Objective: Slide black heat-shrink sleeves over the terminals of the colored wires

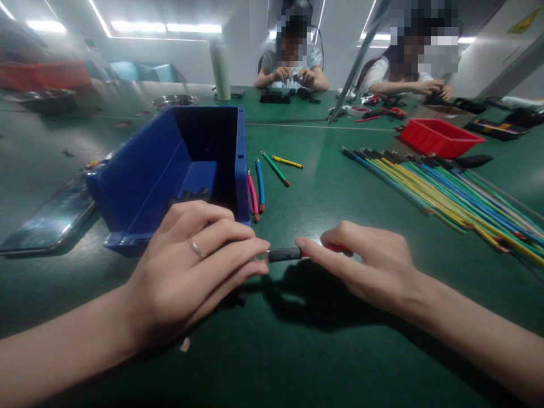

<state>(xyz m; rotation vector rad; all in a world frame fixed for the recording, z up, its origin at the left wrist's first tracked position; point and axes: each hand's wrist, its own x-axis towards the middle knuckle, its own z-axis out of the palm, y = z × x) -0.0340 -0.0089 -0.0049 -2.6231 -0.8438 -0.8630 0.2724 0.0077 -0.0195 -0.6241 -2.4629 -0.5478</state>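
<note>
My left hand (199, 266) and my right hand (365, 260) meet over the green table (297, 351), both pinched on the ends of a short red wire with a black sleeve (284, 254). The left fingertips close on the sleeve's left end. The right fingers grip the red part at the right. A ring sits on my left hand. Just behind my left hand stands a blue bin (170, 164), its open front toward me, with dark parts inside.
Short pink, blue, green and yellow wires (266, 175) lie beside the bin. A long bundle of coloured wires (446, 192) spreads at the right, by a red tray (437, 136). A phone (51, 218) lies at left. Two people work across the table.
</note>
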